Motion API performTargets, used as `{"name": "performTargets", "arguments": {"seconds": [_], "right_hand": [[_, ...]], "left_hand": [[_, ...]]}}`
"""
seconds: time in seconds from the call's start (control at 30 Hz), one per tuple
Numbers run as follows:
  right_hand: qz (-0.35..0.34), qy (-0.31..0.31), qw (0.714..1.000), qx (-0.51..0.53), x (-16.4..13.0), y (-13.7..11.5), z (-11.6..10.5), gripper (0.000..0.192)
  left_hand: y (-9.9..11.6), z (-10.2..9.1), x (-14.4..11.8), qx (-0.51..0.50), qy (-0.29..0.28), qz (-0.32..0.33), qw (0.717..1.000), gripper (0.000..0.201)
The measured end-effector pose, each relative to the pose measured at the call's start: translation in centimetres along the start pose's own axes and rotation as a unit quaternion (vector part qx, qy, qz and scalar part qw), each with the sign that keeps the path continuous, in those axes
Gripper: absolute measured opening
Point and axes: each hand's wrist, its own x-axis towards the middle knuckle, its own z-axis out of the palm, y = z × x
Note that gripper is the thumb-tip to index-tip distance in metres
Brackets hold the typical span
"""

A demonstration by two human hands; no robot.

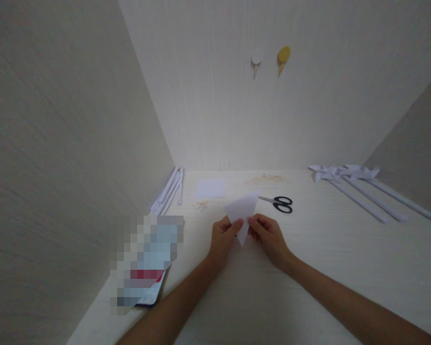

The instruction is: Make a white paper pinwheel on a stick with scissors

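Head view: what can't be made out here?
- Pixelated item at left on the table: masked by blur, identity unreadable.
- Folded paper: its lower tip is hidden between the left hand and right hand.
- White rods at right: cut off by the frame edge.
- Two wall hooks: too small for detail.

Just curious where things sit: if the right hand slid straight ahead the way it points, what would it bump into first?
Probably the folded white paper that the right hand pinches; past it, likely the flat white sheet, though depth is unclear.
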Motion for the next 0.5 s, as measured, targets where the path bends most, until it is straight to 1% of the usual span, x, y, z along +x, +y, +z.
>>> {"name": "performTargets", "arguments": {"seconds": [0.1, 0.2, 0.27, 0.37, 0.43, 0.5], "right_hand": [[0.013, 0.027, 0.999, 0.035, 0.0, -0.26, -0.31, 0.026], [0.024, 0.031, 0.997, 0.059, -0.1, -0.45, -0.47, 0.023], [0.031, 0.021, 0.996, 0.082, -0.11, -0.42, -0.55, 0.023], [0.035, 0.019, 0.993, 0.113, 0.04, -0.11, -0.67, 0.024], [0.04, 0.023, 0.991, 0.124, 0.17, 0.18, -0.7, 0.025], [0.046, 0.021, 0.99, 0.128, 0.28, 0.37, -0.69, 0.024]], "left_hand": [[-0.16, -0.07, 0.12, 0.037, -0.003, -0.009, 0.999, 0.017], [-0.35, -0.13, 0.29, 0.049, -0.006, -0.028, 0.998, 0.018], [-0.32, -0.22, 0.44, 0.02, 0.015, -0.035, 0.999, 0.02], [0.02, -0.45, 0.69, -0.066, 0.051, -0.038, 0.996, 0.022], [0.31, -0.61, 0.83, -0.119, 0.047, -0.051, 0.99, 0.025], [0.51, -0.72, 0.91, -0.15, 0.031, -0.071, 0.986, 0.028]]}}
